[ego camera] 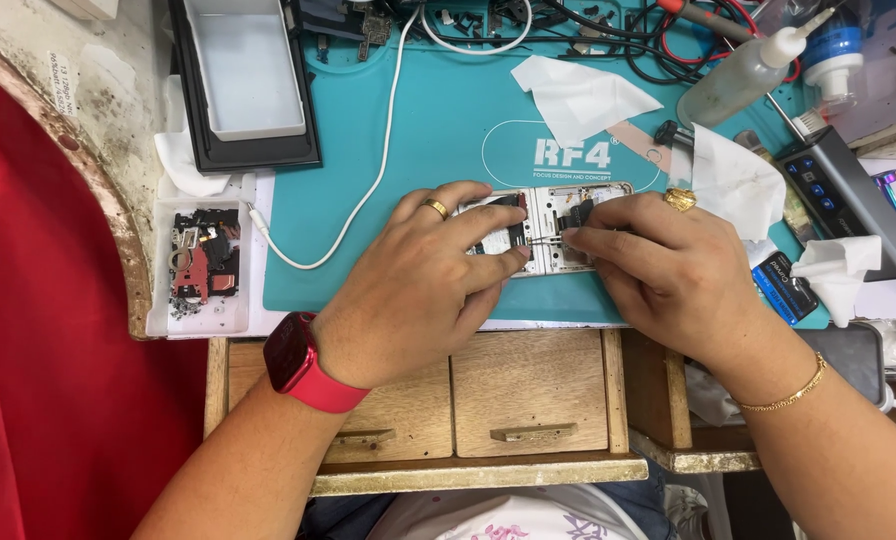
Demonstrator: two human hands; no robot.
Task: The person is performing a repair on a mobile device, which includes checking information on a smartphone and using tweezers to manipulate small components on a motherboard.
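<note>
Opened phone (548, 225): we see a disassembled handset lying flat on the teal mat (438, 130), near the middle of the worktop, its inner frame and boards facing up.
Left hand (418, 290): we see it resting palm down over the left part of the opened phone, fingers spread and lightly curled, fingertips pressing on the frame. It grips nothing that we can make out. A gold ring sits on one finger and a red smartwatch (303, 365) on the wrist.
Right hand (668, 270): we see it curled over the right part of the phone, thumb and forefinger pinched on a thin metal tool (546, 241) whose tip points left toward the other hand. A gold ring and a gold bracelet (788, 395) are worn here.
Mat surroundings: white cable (368, 195) curves across the left of the mat; crumpled white tissues (578, 95) lie at the far side and to the right.
Left side: a white parts tray (205, 268) holds small red and black components; a black-framed tray (248, 80) sits farther away.
Far right: a clear squeeze bottle (743, 75) lies tilted, beside a grey box-shaped device (843, 195).
Near edge: wooden drawers (488, 390) sit below the worktop.
</note>
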